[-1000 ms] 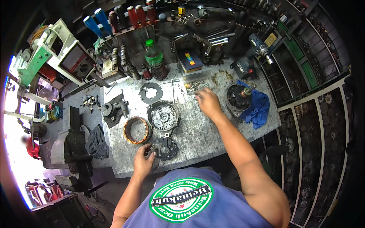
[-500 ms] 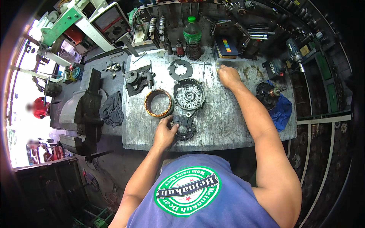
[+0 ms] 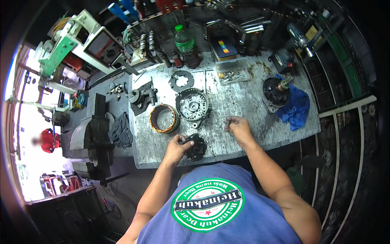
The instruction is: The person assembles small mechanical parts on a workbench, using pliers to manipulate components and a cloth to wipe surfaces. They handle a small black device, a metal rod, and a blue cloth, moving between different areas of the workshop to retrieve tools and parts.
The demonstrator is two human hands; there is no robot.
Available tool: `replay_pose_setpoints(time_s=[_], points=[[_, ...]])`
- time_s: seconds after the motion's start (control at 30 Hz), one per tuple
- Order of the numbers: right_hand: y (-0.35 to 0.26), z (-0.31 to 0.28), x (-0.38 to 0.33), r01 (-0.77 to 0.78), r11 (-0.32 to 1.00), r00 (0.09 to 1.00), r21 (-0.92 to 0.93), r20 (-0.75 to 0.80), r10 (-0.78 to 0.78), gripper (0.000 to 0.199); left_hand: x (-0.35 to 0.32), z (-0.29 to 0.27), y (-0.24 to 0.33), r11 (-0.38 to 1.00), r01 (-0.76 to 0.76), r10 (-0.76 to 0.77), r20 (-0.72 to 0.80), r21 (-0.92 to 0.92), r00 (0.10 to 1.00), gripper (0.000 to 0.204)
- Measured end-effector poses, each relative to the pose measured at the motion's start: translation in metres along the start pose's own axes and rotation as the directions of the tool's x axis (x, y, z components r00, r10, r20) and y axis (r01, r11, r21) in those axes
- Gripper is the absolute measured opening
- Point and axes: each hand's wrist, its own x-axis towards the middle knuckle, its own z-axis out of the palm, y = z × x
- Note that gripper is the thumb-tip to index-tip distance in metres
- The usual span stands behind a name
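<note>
Blue cloth covers the one wearer, whose shirt fills the bottom of the frame. Just above it, at lower centre, the left hand is clamped on one black plate, thumb on top at its left side; whether the plate rests on the bench or is lifted off, I cannot tell. The right hand, right of centre and well apart from it, has curled fingers; whether they grip something small, I cannot tell.

Farther up, left of centre, sit one copper-wound ring and, just beside it, one round metal housing. To the right lies one blue rag, with one round part with a shaft at its left side. Beyond the housing come one flat dark disc, one thin rod and one clear tray of small metal pieces, too many and too small to count. At the upper centre stand one green-capped bottle and one dark blue box.
</note>
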Motion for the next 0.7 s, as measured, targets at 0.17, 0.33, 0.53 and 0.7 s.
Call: replay_pose_setpoints(time_s=[0.17,0.33,0.53,0.7], points=[[0.012,0.02,-0.04,0.012,0.989,1.0,0.147,0.025,-0.015,0.023,-0.03,0.01,0.001,0.895,-0.348,0.38,-0.07,0.28,0.922,0.039],[0.007,0.057,-0.054,0.154,0.981,0.97,0.114,0.173,-0.173,0.028,-0.034,0.025,0.001,0.862,-0.417,0.472,-0.158,0.287,0.867,0.039],[0.023,0.086,-0.068,0.105,0.99,0.954,0.098,0.273,-0.128,0.029,-0.04,0.03,-0.003,0.879,-0.349,0.431,-0.229,0.325,0.873,0.039],[0.036,0.101,-0.074,0.402,0.905,0.886,0.138,0.192,-0.423,0.029,-0.043,0.035,-0.006,0.895,-0.396,0.442,-0.275,0.208,0.854,0.04]])
